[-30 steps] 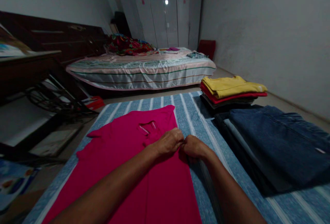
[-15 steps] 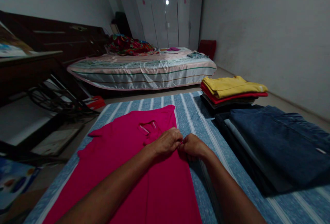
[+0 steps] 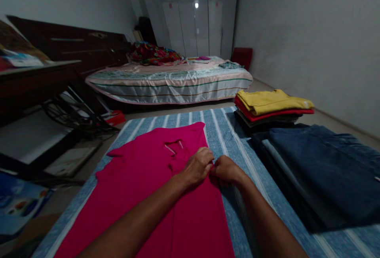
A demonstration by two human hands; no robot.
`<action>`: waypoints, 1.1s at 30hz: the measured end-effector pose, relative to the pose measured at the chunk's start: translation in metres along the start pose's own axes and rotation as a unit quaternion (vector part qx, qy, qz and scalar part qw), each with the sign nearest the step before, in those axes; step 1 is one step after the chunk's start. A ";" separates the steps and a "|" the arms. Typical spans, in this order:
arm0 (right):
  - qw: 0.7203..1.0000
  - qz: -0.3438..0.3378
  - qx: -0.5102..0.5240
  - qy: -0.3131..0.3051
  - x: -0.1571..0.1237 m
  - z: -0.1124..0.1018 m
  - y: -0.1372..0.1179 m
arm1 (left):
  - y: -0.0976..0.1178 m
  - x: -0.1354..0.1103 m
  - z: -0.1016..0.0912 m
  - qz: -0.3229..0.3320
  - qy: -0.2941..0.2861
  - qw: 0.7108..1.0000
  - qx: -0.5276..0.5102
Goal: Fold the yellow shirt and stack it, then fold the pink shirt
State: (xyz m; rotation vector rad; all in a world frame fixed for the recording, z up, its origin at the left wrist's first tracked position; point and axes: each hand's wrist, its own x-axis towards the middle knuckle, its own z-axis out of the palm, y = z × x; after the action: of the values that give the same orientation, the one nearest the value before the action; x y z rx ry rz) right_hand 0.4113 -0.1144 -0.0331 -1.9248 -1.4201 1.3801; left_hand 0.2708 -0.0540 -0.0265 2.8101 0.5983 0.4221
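Note:
A bright pink collared shirt (image 3: 142, 179) lies spread on a blue-and-white striped cloth (image 3: 192, 118), its collar opening near the middle. Along the shirt's right edge, my left hand (image 3: 199, 164) is closed with its fingertips pinching the fabric. Close beside it, my right hand (image 3: 227, 169) is also closed on the same edge, fingers curled under. A small fold of pink shows between the two hands. Part of the pinched cloth is hidden behind the fingers.
To the right sit folded jeans (image 3: 320, 167) and, behind them, a stack topped by a yellow garment (image 3: 276, 101). Beyond is a bed (image 3: 178, 84) with a floral blanket (image 3: 154, 53). A dark table (image 3: 44, 70) stands at left, with a white wardrobe (image 3: 190, 24) at the back.
The whole view has shifted slightly, so things appear a little further right. Both hands keep their hold at the shirt's right edge, with only slight finger movement.

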 end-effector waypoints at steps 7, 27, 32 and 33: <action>0.997 0.034 -0.073 0.005 -0.005 -0.002 -0.006 | 0.012 -0.018 0.012 -0.151 -0.048 0.985 0.072; 0.901 -0.229 0.264 0.259 0.051 0.024 -0.049 | 0.007 -0.020 0.033 -0.140 -0.025 0.990 0.006; 0.888 -0.248 0.300 0.244 0.087 0.023 -0.043 | 0.012 -0.027 0.024 -0.146 0.009 0.989 -0.004; 0.887 -0.257 0.296 0.244 0.090 0.024 -0.039 | 0.013 -0.028 0.024 -0.147 0.014 0.989 -0.004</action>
State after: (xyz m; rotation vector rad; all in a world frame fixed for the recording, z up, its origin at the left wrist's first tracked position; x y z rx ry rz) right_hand 0.3717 -0.0252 -0.0576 -1.2442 -0.9956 0.8498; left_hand 0.2589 -0.0812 -0.0519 2.6519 0.9953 0.4025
